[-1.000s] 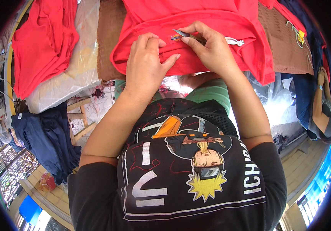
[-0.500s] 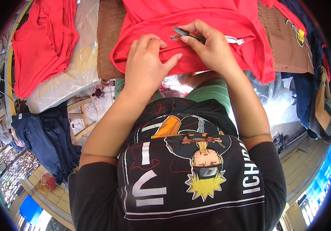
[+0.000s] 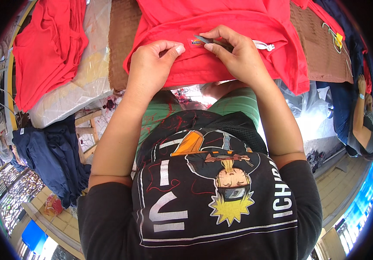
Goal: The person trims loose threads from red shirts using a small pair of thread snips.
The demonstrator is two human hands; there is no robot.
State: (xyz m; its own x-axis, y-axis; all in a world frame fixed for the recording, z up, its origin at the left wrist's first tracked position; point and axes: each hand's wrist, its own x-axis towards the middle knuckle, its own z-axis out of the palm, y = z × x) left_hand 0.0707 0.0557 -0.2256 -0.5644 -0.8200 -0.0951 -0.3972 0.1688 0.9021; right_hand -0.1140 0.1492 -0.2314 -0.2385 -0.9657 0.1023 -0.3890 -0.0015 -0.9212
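Far left of both grips, red clothes pile (image 3: 50, 52) on a plastic-wrapped slab (image 3: 67, 99), with navy clothes (image 3: 52, 156) hanging lower, nearer the body. Next, left hand (image 3: 152, 63): thumb and index tips pinched together over the red garment (image 3: 234, 26); can't tell if thread or cloth is between them. Garment spreads under both hands and beyond them. Just right of the left pinch, small label (image 3: 195, 43) on the garment. Right hand (image 3: 240, 50) grips a small pointed cutter (image 3: 204, 39) between thumb and fingers, tip pointing left, over or just above the label's upper edge; contact unclear. Risk: a slip of the tip could nick label or cloth, as they look so close; loose folds shifting could cause it. Overshooting left, it might catch the left fingertips. Right of the cutter grip, white cord (image 3: 263, 45); farther right, yellow tag (image 3: 339, 41), then a co-worker's arm (image 3: 359, 112).
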